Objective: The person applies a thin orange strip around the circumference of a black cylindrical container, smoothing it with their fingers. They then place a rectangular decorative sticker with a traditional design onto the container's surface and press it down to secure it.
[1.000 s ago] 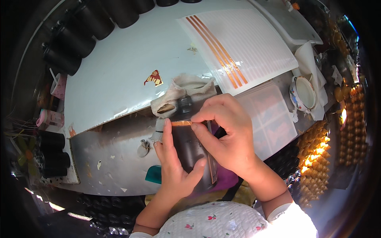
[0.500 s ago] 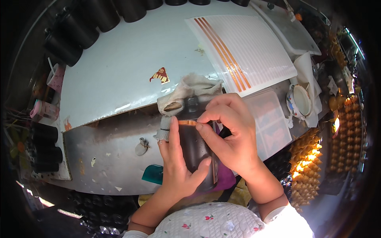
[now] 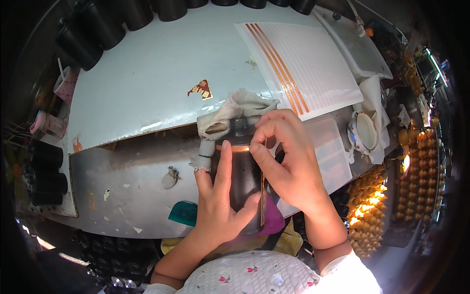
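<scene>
At the centre of the frame, the left hand (image 3: 218,213) curls loosely around one dark bottle (image 3: 242,188) — fingers along its left side, thumb laid over its front — and holds it with the neck toward the top of the frame. The left index fingertip rests by the left end of one copper strip (image 3: 240,148) on the bottle's shoulder. The right hand (image 3: 293,166) is closed in a pinch, thumb and index fingertip meeting at the strip's right end; the fingers hide exactly how much of it they grip.

In the upper right, one white sheet (image 3: 325,68) carries three orange-copper strips (image 3: 278,68). One beige cloth (image 3: 237,104) lies just above the bottle. One teal scraper (image 3: 182,212) is at lower centre-left, one red-and-gold scrap (image 3: 201,90) above centre, one flowered cup (image 3: 353,134) at right. Black canisters (image 3: 81,45) line the upper left and top — about nine, though the edge crops several.
</scene>
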`<state>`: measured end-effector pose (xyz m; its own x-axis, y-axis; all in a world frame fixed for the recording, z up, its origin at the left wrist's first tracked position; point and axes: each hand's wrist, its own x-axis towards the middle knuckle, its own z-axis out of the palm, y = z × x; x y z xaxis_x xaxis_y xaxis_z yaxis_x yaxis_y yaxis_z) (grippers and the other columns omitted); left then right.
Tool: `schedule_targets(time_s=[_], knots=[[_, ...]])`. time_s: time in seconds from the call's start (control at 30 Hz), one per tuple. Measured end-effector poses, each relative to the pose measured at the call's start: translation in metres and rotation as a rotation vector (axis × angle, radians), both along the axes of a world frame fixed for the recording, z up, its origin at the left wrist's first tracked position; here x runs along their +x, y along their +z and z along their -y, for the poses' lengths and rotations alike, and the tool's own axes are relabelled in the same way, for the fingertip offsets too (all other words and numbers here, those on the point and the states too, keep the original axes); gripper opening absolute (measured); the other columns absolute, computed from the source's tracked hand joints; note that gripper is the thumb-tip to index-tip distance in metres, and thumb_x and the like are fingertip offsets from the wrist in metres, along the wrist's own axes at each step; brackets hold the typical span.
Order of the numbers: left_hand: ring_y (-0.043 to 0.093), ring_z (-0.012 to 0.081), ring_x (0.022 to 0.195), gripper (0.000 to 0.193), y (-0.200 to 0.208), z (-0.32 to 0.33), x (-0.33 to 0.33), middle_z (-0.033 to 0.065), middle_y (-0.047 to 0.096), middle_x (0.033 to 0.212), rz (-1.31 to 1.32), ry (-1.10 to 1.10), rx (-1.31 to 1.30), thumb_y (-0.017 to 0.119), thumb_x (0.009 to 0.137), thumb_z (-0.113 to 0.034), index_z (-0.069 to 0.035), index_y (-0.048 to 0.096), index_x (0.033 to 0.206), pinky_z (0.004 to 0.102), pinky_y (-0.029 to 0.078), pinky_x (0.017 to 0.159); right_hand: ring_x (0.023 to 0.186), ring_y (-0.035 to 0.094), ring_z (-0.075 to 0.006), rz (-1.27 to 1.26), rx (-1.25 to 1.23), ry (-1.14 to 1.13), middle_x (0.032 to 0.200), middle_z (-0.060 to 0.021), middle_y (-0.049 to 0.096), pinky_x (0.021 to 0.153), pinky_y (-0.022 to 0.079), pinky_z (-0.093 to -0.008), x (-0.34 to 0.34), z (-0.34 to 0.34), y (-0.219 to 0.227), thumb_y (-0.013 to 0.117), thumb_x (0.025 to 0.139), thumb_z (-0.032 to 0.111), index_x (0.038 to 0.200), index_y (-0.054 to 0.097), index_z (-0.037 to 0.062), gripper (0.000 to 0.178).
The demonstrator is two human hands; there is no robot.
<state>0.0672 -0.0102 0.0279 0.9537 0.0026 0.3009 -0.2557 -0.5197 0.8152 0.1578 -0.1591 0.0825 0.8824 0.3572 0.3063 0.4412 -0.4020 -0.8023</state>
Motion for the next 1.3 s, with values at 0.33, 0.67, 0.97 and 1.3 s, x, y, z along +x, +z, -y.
schedule_targets(time_s=[0.33, 0.67, 0.97, 1.3], knots=[[0.045, 0.0374, 0.112, 0.102, -0.009, 0.000, -0.003, 0.0280, 0.041, 0.144, 0.002, 0.020, -0.054, 0.076, 0.082, -0.025, 0.007, 0.017, 0.158, 0.0464, 0.039, 0.100, 0.074, 0.062, -0.0198, 0.511, 0.001, -0.062, 0.107, -0.0064, 0.064, 0.059, 0.051, -0.0310, -0.013, 0.005, -0.027, 0.075, 0.072, 0.000, 0.105, 0.076, 0.0095, 0.034], [0.045, 0.0337, 0.104, 0.099, 0.002, -0.004, -0.010, 0.0281, 0.045, 0.142, -0.047, -0.025, 0.139, 0.073, 0.084, -0.024, 0.012, 0.016, 0.157, 0.0438, 0.041, 0.094, 0.076, 0.061, -0.0181, 0.317, -0.075, -0.063, 0.111, -0.0058, 0.062, 0.061, 0.051, -0.0293, -0.025, 0.006, -0.018, 0.077, 0.074, 0.007, 0.119, 0.075, 0.0098, 0.044], [0.045, 0.0404, 0.118, 0.099, 0.003, -0.002, -0.008, 0.0325, 0.041, 0.143, -0.083, -0.027, 0.081, 0.073, 0.084, -0.023, 0.013, 0.016, 0.156, 0.0461, 0.039, 0.103, 0.079, 0.065, -0.0189, 0.125, 0.164, -0.106, 0.102, -0.0108, 0.061, 0.064, 0.053, -0.0296, -0.004, 0.000, -0.019, 0.075, 0.080, -0.004, 0.092, 0.068, 0.0010, 0.015], [0.038, 0.0494, 0.132, 0.089, 0.007, -0.003, -0.008, 0.0366, 0.033, 0.146, -0.107, -0.012, 0.134, 0.074, 0.085, -0.026, 0.007, 0.031, 0.155, 0.0550, 0.031, 0.111, 0.072, 0.065, -0.0210, 0.209, 0.052, -0.158, 0.103, -0.0124, 0.061, 0.063, 0.054, -0.0309, -0.003, -0.008, -0.011, 0.073, 0.079, -0.002, 0.086, 0.063, 0.0014, 0.013]])
